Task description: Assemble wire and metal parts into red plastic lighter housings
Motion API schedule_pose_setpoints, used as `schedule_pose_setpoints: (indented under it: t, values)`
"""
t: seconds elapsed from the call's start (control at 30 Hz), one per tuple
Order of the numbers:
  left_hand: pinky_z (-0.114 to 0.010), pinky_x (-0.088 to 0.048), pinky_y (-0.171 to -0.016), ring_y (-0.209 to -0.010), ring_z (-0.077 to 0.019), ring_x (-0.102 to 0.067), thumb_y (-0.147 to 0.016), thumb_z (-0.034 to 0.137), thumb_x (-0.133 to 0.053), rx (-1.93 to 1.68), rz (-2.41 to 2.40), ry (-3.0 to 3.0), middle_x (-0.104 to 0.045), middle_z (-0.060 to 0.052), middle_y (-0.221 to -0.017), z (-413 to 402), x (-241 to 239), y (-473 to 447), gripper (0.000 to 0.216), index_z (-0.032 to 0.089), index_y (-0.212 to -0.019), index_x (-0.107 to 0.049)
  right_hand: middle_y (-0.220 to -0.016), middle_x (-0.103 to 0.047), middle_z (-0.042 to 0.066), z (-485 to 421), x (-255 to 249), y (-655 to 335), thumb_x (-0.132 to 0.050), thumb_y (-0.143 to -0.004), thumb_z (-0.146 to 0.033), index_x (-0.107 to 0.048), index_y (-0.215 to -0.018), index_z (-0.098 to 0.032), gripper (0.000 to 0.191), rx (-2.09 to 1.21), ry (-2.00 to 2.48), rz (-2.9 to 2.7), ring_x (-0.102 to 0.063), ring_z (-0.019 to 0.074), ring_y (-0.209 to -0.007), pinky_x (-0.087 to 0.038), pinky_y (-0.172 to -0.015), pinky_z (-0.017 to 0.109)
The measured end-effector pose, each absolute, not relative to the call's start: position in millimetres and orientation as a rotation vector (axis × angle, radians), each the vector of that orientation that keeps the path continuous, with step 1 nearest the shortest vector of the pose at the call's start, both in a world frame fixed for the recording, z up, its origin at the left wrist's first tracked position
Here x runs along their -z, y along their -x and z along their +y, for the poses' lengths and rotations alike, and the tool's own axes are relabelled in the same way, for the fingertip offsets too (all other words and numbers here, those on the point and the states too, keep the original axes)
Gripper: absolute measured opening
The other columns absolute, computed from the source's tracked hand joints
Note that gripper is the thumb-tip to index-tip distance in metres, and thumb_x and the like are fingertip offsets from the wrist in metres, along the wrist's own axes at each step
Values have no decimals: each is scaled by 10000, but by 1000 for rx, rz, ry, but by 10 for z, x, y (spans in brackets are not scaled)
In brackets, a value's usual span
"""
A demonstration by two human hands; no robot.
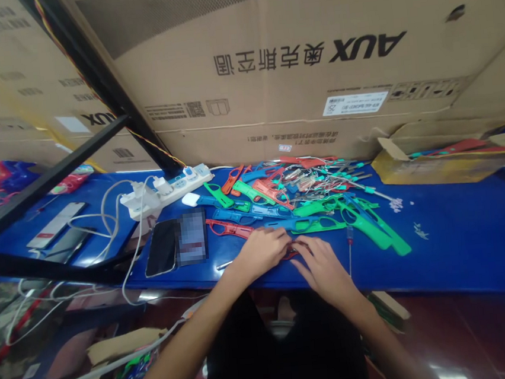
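Both my hands rest at the near edge of a blue table (pixel 462 235). My left hand (pixel 262 249) and my right hand (pixel 320 260) have their fingers curled together over a small red plastic piece (pixel 291 252), mostly hidden between them. Just beyond lies a heap of flat plastic frames (pixel 307 202) in green, blue and red. A thin screwdriver (pixel 349 245) with a red handle lies right of my right hand.
Two phones (pixel 177 244) lie left of my hands, beside a white power strip (pixel 167 189) with chargers and cables. A black metal post (pixel 103 79) slants at left. Large cardboard boxes (pixel 311 58) wall the back. An open carton (pixel 437 163) sits at right.
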State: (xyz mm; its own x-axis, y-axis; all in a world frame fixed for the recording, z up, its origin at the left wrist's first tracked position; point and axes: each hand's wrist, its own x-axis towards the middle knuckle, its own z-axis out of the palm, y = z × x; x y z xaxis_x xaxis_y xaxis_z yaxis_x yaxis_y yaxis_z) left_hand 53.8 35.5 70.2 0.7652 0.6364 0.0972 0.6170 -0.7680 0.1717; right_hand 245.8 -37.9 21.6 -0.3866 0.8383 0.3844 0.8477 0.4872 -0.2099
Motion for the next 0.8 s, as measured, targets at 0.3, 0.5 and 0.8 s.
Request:
schedule_pose_setpoints:
  t: [0.3,0.5,0.8]
  values:
    - [-283,-475,-600,-793,-211,-690,-985,220,-551,-164,1087,-2770,-708,-80,-978,351,-700,-635,154,149,-931,-677,-1268,-621,180,-384,-225,-2470,-465,-1050,-345,-624,-1288,-144,349,55,1414,-2302,-579,298,-1108,-487,-932,457]
    - [-295,-511,-727,-966,-221,-679,-956,212,-607,-357,1210,-2606,-729,-37,-1002,306,-596,-634,96,204,-1039,-655,-1291,-616,169,-390,-255,-2485,-446,-1058,-353,-597,-1339,-144,381,35,1426,-2286,-578,289,-1101,-497,-909,434]
    - [-289,-516,-769,-926,-180,-666,-917,157,-643,-608,1342,-2305,-720,6,-952,257,-488,-651,73,226,-901,-660,-1284,-618,171,-359,-229,-2479,-444,-1058,-351,-637,-1301,-162,364,19,1419,-2271,-588,293,-1115,-512,-922,452]
